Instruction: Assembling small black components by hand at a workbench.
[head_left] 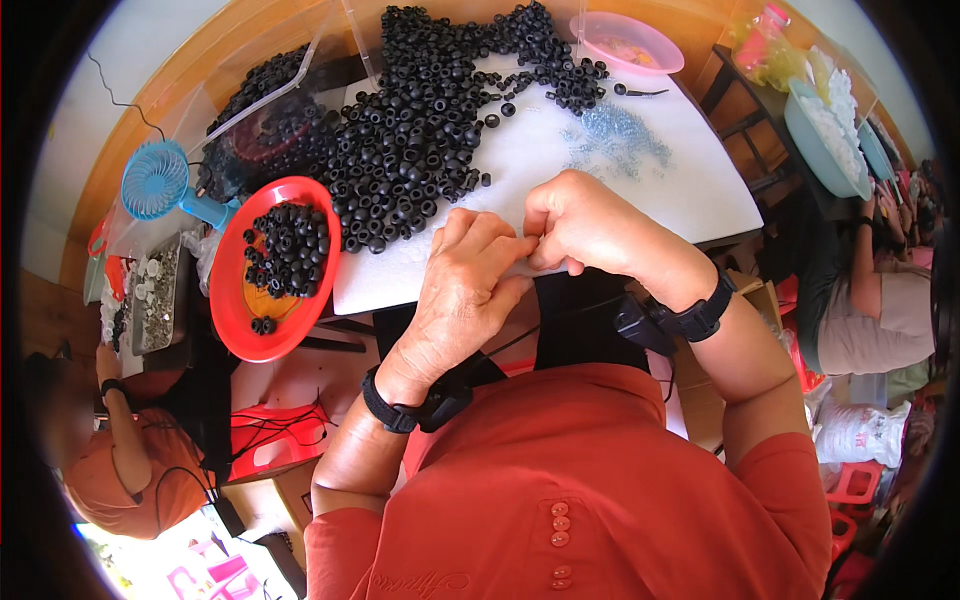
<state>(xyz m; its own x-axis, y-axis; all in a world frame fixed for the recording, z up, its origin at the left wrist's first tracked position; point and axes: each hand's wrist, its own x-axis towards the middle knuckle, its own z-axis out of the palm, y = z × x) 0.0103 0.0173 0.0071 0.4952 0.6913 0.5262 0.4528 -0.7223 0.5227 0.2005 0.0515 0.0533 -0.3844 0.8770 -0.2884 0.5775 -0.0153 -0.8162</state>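
Observation:
My left hand (458, 285) and my right hand (592, 225) meet at the near edge of the white tabletop (540, 125). Both are closed, fingertips pinched together. Whatever they hold is too small or hidden behind the fingers to name. Just beyond my left hand spreads a big heap of small black hollow round pieces (410, 150), some with open holes facing up. A scatter of small clear bluish pieces (615, 140) lies past my right hand. More black pieces (285, 250) sit in a red oval dish (228, 310) at the left.
A blue fan (157, 180) stands behind the dish. A transparent bin (290, 85) holds more black pieces. A pink bowl (660, 55) and a thin dark pointed object (640, 92) are at the far right. Other people sit at both sides, one in an orange shirt (140, 470).

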